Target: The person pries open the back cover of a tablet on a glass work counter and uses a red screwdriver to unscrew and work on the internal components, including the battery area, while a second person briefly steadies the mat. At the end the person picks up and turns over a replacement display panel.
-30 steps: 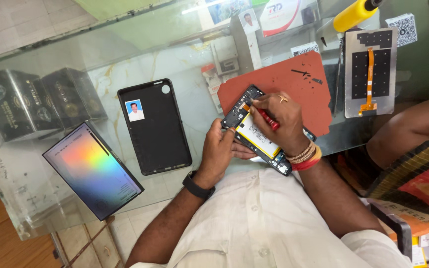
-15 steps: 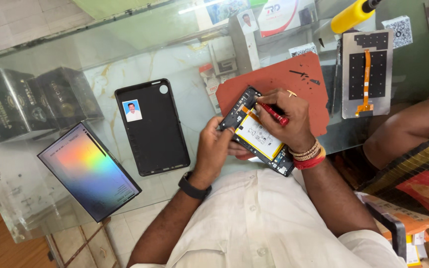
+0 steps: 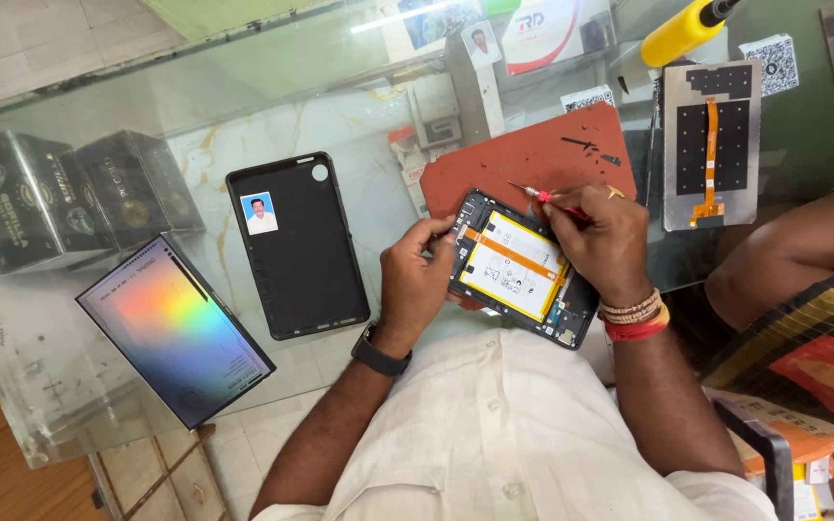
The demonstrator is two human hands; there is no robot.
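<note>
An opened tablet (image 3: 514, 265) with a white and yellow battery and an orange ribbon cable rests at the front edge of a red work mat (image 3: 533, 154). My left hand (image 3: 417, 280) grips the tablet's left side, thumb near its top corner. My right hand (image 3: 596, 236) holds a small red-handled screwdriver (image 3: 538, 195), its tip pointing toward the tablet's upper edge. A black watch sits on my left wrist, and bangles and red thread on the right.
A black tablet back cover (image 3: 296, 246) with a small photo lies on the glass counter (image 3: 127, 386). A rainbow-sheened screen panel (image 3: 171, 328) lies front left, dark boxes (image 3: 41, 198) behind it. A metal panel with orange flex (image 3: 711, 145) and a yellow tool (image 3: 682, 31) sit far right. Another person's arm (image 3: 793, 256) is at right.
My right hand has shifted slightly, and the screwdriver tip has moved from over the battery toward the tablet's upper edge. My left hand keeps its grip.
</note>
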